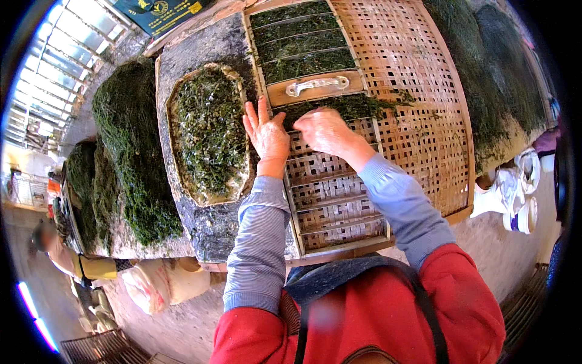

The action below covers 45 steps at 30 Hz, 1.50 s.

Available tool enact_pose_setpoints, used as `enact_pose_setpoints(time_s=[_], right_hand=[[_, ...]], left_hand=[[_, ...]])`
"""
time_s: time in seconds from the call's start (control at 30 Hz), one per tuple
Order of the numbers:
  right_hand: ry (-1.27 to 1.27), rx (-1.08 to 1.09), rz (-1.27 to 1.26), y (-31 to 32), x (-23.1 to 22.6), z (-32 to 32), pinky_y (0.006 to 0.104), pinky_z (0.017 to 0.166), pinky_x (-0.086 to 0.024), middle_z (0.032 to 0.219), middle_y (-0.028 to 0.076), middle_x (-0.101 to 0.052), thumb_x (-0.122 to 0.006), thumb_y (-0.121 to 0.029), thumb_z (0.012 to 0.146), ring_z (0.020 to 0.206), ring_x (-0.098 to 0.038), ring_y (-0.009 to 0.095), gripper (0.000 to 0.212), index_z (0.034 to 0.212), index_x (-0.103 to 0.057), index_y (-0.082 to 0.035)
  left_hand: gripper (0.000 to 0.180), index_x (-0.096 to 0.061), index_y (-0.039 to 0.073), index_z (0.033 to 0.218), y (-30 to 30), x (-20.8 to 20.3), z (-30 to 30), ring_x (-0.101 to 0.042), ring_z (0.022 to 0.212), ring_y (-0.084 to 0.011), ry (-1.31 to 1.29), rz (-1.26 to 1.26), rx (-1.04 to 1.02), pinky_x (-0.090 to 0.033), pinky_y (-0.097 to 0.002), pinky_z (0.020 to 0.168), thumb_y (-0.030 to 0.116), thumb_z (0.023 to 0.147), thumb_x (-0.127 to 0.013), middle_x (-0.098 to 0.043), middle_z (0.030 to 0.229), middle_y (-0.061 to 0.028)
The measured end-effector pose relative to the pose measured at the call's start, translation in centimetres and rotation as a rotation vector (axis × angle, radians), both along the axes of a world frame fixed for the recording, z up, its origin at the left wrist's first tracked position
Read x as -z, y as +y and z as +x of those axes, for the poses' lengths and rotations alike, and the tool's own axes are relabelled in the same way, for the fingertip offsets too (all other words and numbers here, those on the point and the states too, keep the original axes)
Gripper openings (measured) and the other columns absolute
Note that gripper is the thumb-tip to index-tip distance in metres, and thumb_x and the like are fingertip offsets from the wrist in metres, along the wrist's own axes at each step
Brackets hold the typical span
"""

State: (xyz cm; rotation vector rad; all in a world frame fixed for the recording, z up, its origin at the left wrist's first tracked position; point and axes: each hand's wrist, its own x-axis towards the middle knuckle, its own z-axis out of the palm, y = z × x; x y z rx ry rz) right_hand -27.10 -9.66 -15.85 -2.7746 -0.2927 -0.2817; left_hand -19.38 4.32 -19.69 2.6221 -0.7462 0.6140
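My left hand (pixel 268 134) lies with fingers spread over the left rail of a slatted wooden frame (pixel 293 206). My right hand (pixel 327 129) is closed, its curled fingers at the left end of a row of stringy green plant strands (pixel 345 108). The row crosses the frame and sticks out past its right rail. Just beyond it lies a wooden bar with a clear handle (pixel 317 85). Farther slots hold flattened green strands (pixel 303 42). Nearer slots show bare bamboo weave. The fingertips of my right hand are partly hidden.
The frame rests on a woven bamboo tray (pixel 424 139). To its left, a rimmed tray (pixel 176 145) holds chopped green bits. Heaps of green strands lie at left (pixel 136 145) and right (pixel 509 67). White sacks (pixel 163 282) stand below the table edge. Another person (pixel 66 255) is far left.
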Motion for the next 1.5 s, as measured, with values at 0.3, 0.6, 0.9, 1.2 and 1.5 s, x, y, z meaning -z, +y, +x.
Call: enact_pose_setpoints(time_s=[0.3, 0.6, 0.9, 1.2, 1.5], right_hand=[[-0.081, 0.323, 0.056, -1.0, -0.5, -0.4, 0.0361, 0.076, -0.052, 0.076, 0.01, -0.066, -0.06, -0.012, 0.077, 0.073, -0.065, 0.023, 0.009, 0.083, -0.067, -0.008], [0.131, 0.154, -0.183, 9.6, -2.0, 3.6, 0.0528, 0.082, -0.045, 0.102, 0.014, -0.052, -0.07, -0.036, 0.073, 0.091, -0.059, 0.036, 0.052, 0.111, -0.051, -0.007], [-0.354, 0.5, 0.532, 3.7, 2.1, 5.2, 0.0401, 0.055, -0.05, 0.066, 0.01, -0.064, -0.065, -0.023, 0.073, 0.058, -0.062, 0.026, 0.014, 0.076, -0.069, -0.01], [-0.108, 0.957, 1.251, -7.8, 1.5, -1.3, 0.0254, 0.036, -0.045, 0.064, 0.013, -0.063, -0.068, -0.001, 0.075, 0.045, -0.059, 0.016, 0.023, 0.092, -0.057, 0.009], [-0.176, 0.585, -0.104, -7.3, -0.8, -5.0, 0.0362, 0.051, -0.052, 0.064, 0.01, -0.058, -0.054, -0.004, 0.078, 0.056, -0.06, 0.026, 0.01, 0.081, -0.063, -0.001]], left_hand=[[0.05, -0.042, 0.001, 0.129, -1.2, 1.8, -3.9, -0.03, 0.131, -0.0374, 0.008, 0.179, 0.319, -0.022, -0.0468, 0.109, 0.016, 0.083, -0.051, -0.039, 0.136, -0.021], [0.057, -0.033, 0.007, 0.137, -0.6, 2.7, -3.7, -0.023, 0.134, -0.0347, 0.216, 0.453, 0.294, -0.017, -0.0445, 0.11, 0.039, 0.09, -0.04, -0.031, 0.142, -0.0186], [0.058, -0.034, -0.001, 0.134, -1.2, 2.9, -3.6, -0.026, 0.131, -0.038, 0.04, 0.322, 0.295, -0.023, -0.0458, 0.106, 0.033, 0.088, -0.042, -0.033, 0.139, -0.0227], [0.053, -0.043, -0.006, 0.125, -1.7, 1.9, -4.2, -0.037, 0.123, -0.0368, -0.049, 0.25, 0.296, -0.03, -0.0465, 0.1, 0.027, 0.084, -0.05, -0.04, 0.133, -0.0222], [0.022, -0.058, 0.002, 0.087, -2.2, -2.5, -3.4, -0.057, 0.091, -0.0327, 0.131, 0.092, 0.279, -0.05, -0.0418, 0.078, 0.017, 0.07, -0.059, -0.059, 0.094, -0.0145]])
